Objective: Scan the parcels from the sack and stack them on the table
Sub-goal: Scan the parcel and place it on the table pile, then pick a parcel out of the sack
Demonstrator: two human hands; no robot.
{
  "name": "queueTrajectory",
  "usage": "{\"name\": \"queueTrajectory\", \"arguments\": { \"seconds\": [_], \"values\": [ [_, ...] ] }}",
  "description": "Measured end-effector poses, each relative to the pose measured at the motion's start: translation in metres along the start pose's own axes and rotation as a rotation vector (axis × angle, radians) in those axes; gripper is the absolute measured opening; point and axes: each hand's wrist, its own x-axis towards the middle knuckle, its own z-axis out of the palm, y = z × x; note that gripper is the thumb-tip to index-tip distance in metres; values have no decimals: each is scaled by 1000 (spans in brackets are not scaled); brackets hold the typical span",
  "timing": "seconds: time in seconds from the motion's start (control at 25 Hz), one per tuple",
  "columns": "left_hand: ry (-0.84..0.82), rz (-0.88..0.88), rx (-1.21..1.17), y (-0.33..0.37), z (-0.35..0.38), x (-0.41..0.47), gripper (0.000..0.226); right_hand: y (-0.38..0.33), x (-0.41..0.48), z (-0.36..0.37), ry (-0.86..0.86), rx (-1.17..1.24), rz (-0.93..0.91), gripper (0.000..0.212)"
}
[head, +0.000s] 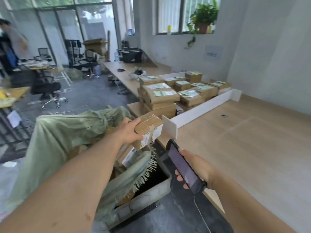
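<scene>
My left hand (129, 132) grips a small brown cardboard parcel (149, 126) with tape and a white label, held above the open green sack (67, 140). My right hand (193, 167) holds a black handheld scanner (183, 167), its dark screen facing up and its top end pointing toward the parcel's label. More parcels (129, 155) show inside the sack's mouth. A stack of labelled brown parcels (168, 96) sits on the far part of the wooden table (244, 148).
A white divider board (202, 110) crosses the table between the stack and the bare wooden surface at right. Office chairs (48, 91), desks and a printer (132, 55) stand further back. A person (13, 41) stands at far left. A potted plant (204, 17) sits on the windowsill.
</scene>
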Motion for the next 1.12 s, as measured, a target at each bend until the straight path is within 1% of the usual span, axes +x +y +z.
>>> {"name": "queueTrajectory", "arguments": {
  "seconds": [0.08,0.24,0.32,0.44,0.6,0.68,0.8,0.88,0.96,1.04,1.12],
  "values": [
    [32,-74,-26,-43,-16,8,86,-16,27,30,-49,-17,7,66],
    [48,-207,11,-114,-41,25,90,-32,68,73,-114,-104,-84,60],
    [56,-251,63,-144,-53,30,91,-41,84,90,-109,-101,-47,60],
    [84,-354,74,-188,-70,26,90,-57,101,114,-118,-138,16,57],
    [93,-455,68,-231,-74,8,87,-63,117,147,-233,-194,9,56],
    [50,-500,108,-248,-71,-2,88,-64,124,162,-276,-211,32,56],
    [11,-581,177,-267,-63,-18,85,-61,133,176,-292,-249,91,65],
    [-5,-663,196,-275,-57,-29,79,-57,137,179,-310,-265,108,68],
    [-67,-745,227,-280,-55,-36,81,-55,137,182,-330,-260,105,67],
    [-81,-720,224,-277,-57,-37,77,-55,132,181,-349,-251,92,64],
    [-44,-628,146,-263,-60,-31,70,-54,125,175,-359,-243,79,63]
  ]
}}
